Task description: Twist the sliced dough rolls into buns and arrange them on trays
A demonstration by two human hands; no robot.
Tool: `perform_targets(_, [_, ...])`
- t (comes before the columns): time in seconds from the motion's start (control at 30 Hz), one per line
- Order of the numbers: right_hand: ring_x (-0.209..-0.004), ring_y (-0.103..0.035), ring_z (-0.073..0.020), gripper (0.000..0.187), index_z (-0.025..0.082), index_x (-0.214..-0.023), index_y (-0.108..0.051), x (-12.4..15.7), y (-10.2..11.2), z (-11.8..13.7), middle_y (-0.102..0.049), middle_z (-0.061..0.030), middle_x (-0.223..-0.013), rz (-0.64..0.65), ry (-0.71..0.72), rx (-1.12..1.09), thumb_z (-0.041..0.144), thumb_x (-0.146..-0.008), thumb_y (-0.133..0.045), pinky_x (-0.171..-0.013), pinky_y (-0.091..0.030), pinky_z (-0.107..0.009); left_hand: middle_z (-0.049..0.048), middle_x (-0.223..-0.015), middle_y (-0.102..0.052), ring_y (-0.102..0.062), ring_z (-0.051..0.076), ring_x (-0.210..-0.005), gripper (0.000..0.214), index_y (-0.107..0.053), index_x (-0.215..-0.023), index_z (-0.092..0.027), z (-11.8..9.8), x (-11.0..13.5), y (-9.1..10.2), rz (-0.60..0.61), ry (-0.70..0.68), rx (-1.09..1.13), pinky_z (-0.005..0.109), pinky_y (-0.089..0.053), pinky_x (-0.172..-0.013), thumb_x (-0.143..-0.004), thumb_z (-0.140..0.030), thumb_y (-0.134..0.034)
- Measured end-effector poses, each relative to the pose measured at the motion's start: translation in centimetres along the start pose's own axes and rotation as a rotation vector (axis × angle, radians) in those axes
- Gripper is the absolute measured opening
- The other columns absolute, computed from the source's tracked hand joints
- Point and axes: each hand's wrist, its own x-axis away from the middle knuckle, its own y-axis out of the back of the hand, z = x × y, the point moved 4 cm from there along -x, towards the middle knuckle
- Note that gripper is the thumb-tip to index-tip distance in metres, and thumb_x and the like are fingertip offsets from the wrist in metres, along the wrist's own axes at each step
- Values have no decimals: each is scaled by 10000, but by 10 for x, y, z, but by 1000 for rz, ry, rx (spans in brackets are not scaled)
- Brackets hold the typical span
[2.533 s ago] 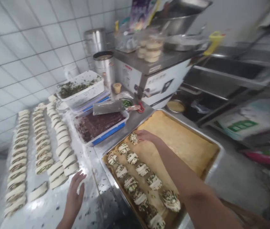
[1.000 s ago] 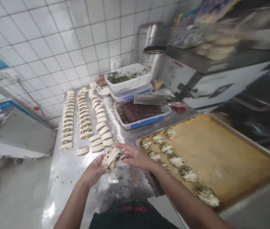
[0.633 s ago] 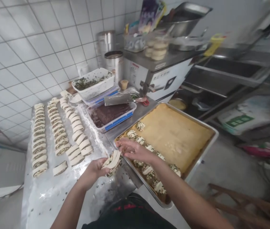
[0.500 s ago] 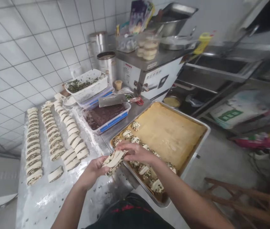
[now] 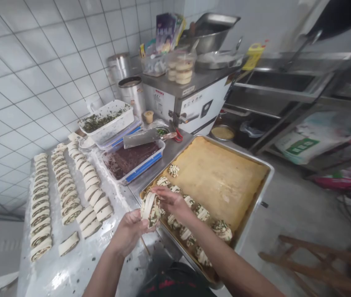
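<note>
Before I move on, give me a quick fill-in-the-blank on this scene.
1. The left hand and right hand meet at a filled dough slice, by the baking tray's ____ (left/right) edge in this view.
2. A lone dough slice lies on the steel ____.
3. The tub of chopped greens stands ____ (nearer/farther) than the tub of dark paste.
4. The paste tub's near clip is coloured ____.

Missing: left; table; farther; blue.

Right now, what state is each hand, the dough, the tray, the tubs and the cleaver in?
Left hand, closed on the dough piece
Right hand, at its other side, grip unclear
Dough piece, held up, unplaced
Tray, lined, partly filled
Green-filling tub, open
Dark-filling tub, open
Cleaver, lying over the dark-filling tub
Dough slices, cut, mostly in rows
</note>
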Motion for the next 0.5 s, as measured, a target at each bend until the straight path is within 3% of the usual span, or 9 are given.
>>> perform_targets(0.1, [-1013,-511,-189,270,258,-914,-640,4,3,-6,-537,-25,-1118,-172,-6,-20,267,-651,-700,-848,-425,-304,55,-848,-677,-621,176,-798,250,-664,-877,-155,2,-11,-12,-75,-26,51,296,-477,-754,-643,-227,-713])
perform_targets(0.2, [-746,-549,-155,146,204,-795,-628,8,10,-10,-605,-17,-819,-375,-58,132,312,-697,-638,-688,-434,-269,73,-909,-669,-606,199,-878,302,-649,-931,-151,7,-25,-19,-182,-87,-7,344,-453,-833,-658,-269,-698])
perform_targets(0.33, [-471,-445,-110,239,168,-660,-587,19,7,-17,-513,28,-492,-451,-231,190,397,-729,-593,-489,-348,-237,83,-1141,-572,-504,213,-1083,300,-637,-964,-160,11,-44,-19,-489,-324,-315,340,-361,-953,-708,-317,-640])
perform_targets(0.43, [-445,-441,-90,286,155,-625,-589,29,-1,-21,-520,27,-477,-424,-336,-31,428,-697,-637,-475,-345,-221,76,-1230,-491,-475,214,-1106,200,-651,-855,-165,16,-54,-18,-680,-474,-587,333,-349,-959,-745,-320,-588])
perform_targets(0.5, [-491,-496,-93,277,153,-688,-606,32,-3,-21,-569,16,-546,-396,-371,-298,420,-666,-679,-516,-396,-220,75,-1232,-477,-474,206,-1100,168,-637,-870,-175,19,-58,-20,-675,-602,-764,341,-359,-954,-790,-268,-522])
